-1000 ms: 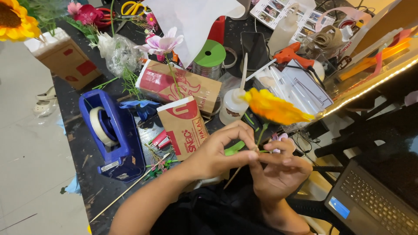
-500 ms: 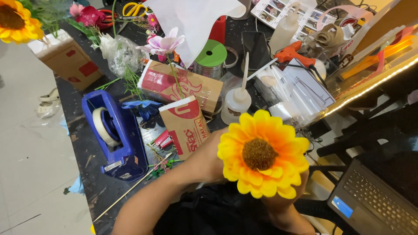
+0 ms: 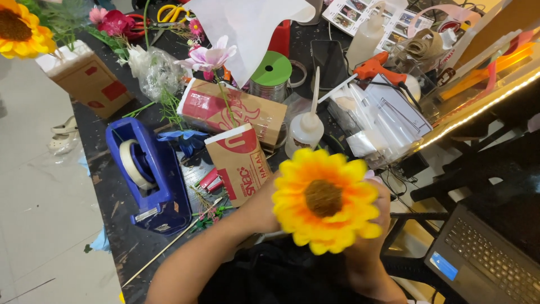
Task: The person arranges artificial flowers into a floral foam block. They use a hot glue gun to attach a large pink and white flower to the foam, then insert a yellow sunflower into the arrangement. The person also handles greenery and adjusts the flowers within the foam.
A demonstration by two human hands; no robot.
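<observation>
— Head view: what is changed since half a second ago?
— The sunflower [image 3: 325, 198] is seen slightly lower, bloom facing up.
— And the fingers?
— Hidden behind the petals; the left hand [image 3: 260, 211] and right hand [image 3: 376, 236] are covered, so grip cannot be told.

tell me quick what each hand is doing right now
Left hand: mostly hidden behind the yellow sunflower; grip cannot be told.
Right hand: also behind the sunflower, seemingly supporting it from below; fingers not visible.

We see two brown-and-red cartons [image 3: 239, 163] mid-table beside the blue dispenser, a brown box [image 3: 90, 84] with red patches far left, and a laptop screen sticker [image 3: 444, 264] bottom right.
</observation>
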